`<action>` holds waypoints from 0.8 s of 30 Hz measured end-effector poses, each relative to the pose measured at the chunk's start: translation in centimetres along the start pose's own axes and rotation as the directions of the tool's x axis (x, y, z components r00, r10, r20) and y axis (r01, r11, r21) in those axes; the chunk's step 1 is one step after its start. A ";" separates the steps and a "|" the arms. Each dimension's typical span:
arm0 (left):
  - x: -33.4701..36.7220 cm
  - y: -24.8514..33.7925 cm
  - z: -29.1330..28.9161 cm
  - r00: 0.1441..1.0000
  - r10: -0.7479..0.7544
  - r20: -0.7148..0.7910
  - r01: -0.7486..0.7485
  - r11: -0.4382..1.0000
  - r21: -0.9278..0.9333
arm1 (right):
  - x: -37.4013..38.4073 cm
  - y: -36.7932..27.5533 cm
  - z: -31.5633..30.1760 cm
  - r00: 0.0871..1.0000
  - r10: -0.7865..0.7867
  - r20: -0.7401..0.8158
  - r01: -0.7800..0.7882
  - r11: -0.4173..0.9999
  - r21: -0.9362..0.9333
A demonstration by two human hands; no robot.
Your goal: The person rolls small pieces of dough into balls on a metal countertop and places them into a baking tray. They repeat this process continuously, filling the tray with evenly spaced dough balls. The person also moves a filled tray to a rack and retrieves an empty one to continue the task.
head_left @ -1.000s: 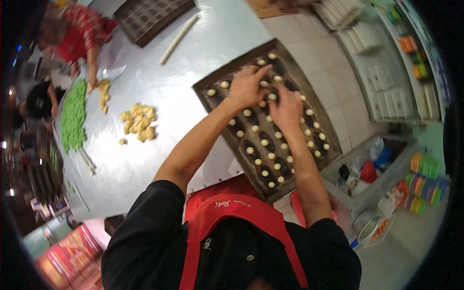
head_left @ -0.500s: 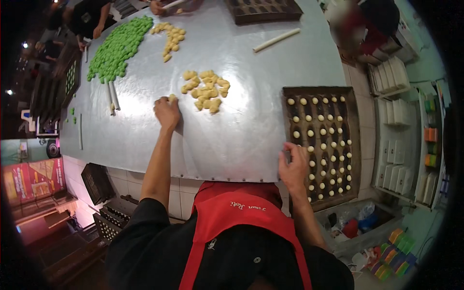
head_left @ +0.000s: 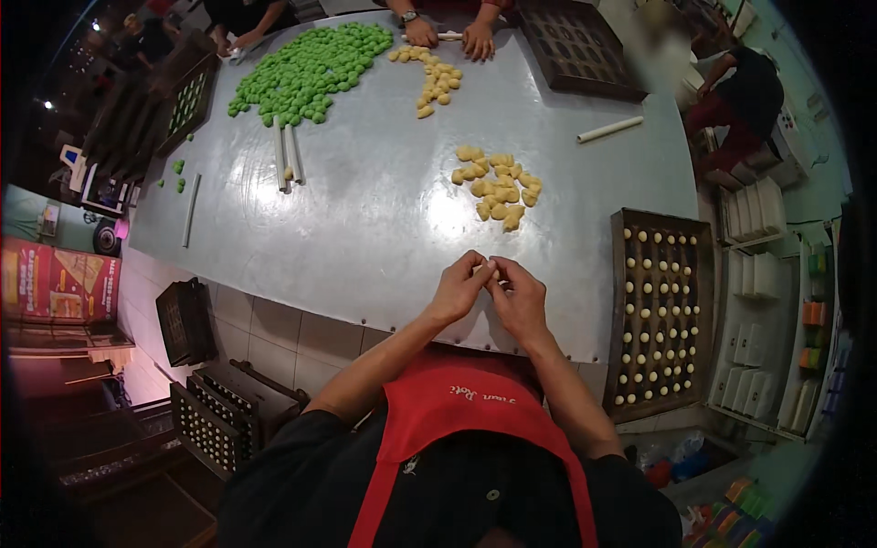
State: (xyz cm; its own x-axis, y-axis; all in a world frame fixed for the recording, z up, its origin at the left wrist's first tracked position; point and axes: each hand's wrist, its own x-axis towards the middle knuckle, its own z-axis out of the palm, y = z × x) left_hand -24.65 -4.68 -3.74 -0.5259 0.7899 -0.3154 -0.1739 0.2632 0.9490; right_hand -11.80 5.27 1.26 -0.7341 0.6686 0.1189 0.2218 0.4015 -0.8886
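Note:
My left hand (head_left: 459,290) and my right hand (head_left: 519,300) meet over the table's near edge, fingertips pinched together. A small pale piece of dough (head_left: 492,265) is between them, mostly hidden by the fingers. Just beyond my hands lies a loose cluster of yellow dough pieces (head_left: 498,187) on the metal table (head_left: 365,219). To my right, a dark baking tray (head_left: 618,301) holds rows of small pale dough balls (head_left: 671,310) in its hollows.
A heap of green dough balls (head_left: 311,73) and more yellow dough pieces (head_left: 440,82) lie farther off. Across the table, another person's hands (head_left: 478,40) rest on a rolling stick. White rods (head_left: 610,129) and a second dark tray (head_left: 575,46) are on the table.
My left hand has come back from beside the yellow cluster with a dough piece. My right hand has left the tray's edge and joined it. The view has shifted left.

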 end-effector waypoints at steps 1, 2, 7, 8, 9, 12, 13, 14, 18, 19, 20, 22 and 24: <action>-0.4 0.2 0.0 0.998 0.053 -0.045 -0.048 0.994 0.102 | -0.4 0.0 0.6 0.998 0.062 -0.001 -0.062 0.998 0.027; -0.7 0.3 -0.1 0.991 0.109 -0.083 -0.090 0.974 0.206 | -0.7 0.3 1.3 0.992 0.124 -0.001 -0.124 0.991 0.053; -0.8 1.6 -0.6 0.932 0.323 -0.163 -0.223 0.868 0.444 | -1.3 0.7 3.0 0.891 0.429 0.150 -0.426 0.673 0.604; -1.1 1.7 -0.7 0.925 0.350 -0.147 -0.255 0.861 0.440 | -1.3 0.9 2.9 0.876 0.441 0.195 -0.448 0.598 0.664; -1.4 1.8 -0.5 0.919 0.374 -0.129 -0.287 0.854 0.433 | -1.6 1.2 2.4 0.860 0.451 0.238 -0.469 0.516 0.717; -1.8 1.2 -1.7 0.952 0.305 -0.002 -0.270 0.845 0.461 | -1.8 2.7 -0.2 0.780 0.211 0.590 -0.624 0.344 0.702; -1.9 0.5 -2.4 0.963 0.267 -0.040 -0.207 0.828 0.522 | -2.2 2.5 -0.8 0.724 0.218 0.654 -0.675 0.419 0.607; -2.1 -0.5 -3.2 0.970 0.231 -0.082 -0.142 0.804 0.577 | -2.8 2.1 -1.6 0.662 0.233 0.713 -0.713 0.489 0.503; -3.7 -4.8 -10.4 0.889 0.459 -0.003 -0.248 0.486 0.838 | -6.9 5.1 -4.8 0.956 0.185 0.228 -0.159 0.979 -0.126; -4.9 -5.0 -12.3 0.864 0.503 0.010 -0.268 0.442 0.856 | -8.3 6.6 -5.8 0.993 0.107 0.056 -0.084 0.946 -0.312; -5.8 -4.7 -13.3 0.932 0.353 -0.082 -0.117 0.506 0.855 | -9.6 8.5 -6.9 0.995 -0.011 -0.100 -0.041 0.865 -0.500; -7.4 -5.7 -13.3 0.912 0.410 0.026 -0.188 0.359 0.914 | -11.1 11.1 -6.8 0.981 -0.133 -0.142 0.005 0.749 -0.663; -6.1 -5.7 -10.7 0.886 0.426 0.183 -0.369 0.408 0.835 | -11.4 12.6 -5.0 0.994 -0.103 0.018 0.091 0.763 -0.640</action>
State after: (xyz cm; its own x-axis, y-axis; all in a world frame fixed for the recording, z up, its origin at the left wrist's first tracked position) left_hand -29.30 -16.93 -7.19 -0.3873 0.9135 0.1243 0.8183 0.2785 0.5027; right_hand 2.60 5.82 -9.12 -0.7644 0.6123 0.2021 0.5133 0.7675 -0.3840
